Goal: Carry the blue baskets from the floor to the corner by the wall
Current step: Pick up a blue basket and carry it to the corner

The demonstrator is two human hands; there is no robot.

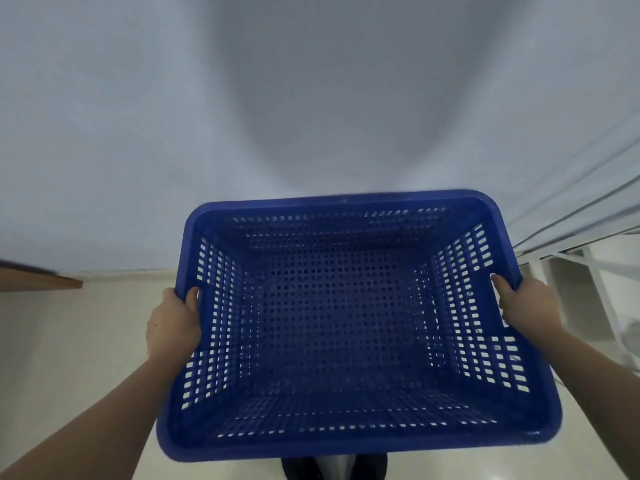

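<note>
Basket in mid-air — the blue perforated laundry basket is held level in front of the body, off the floor, with its open mouth up and nothing visible inside it. Its long axis runs away from the person toward the wall, so the two grips sit on the long side rims, a little past the middle toward the far end. The left hand wraps the left rim with the thumb hooked inside and the fingers under the lip; the right hand grasps the right rim the same way. Both stand about equally far forward, so neither is clearly nearer the goal.

The pale wall fills the view ahead, and the basket's far short edge points straight at it, close by the look of it. Below lies a light glossy floor, meeting the wall at a pale skirting line. A white shelving frame stands just beside the right hand, with cables or rods slanting above it — the tight side for any lowering. A brown wooden edge juts in at the left. The likely next move is lowering the basket forward onto the floor by the wall.
</note>
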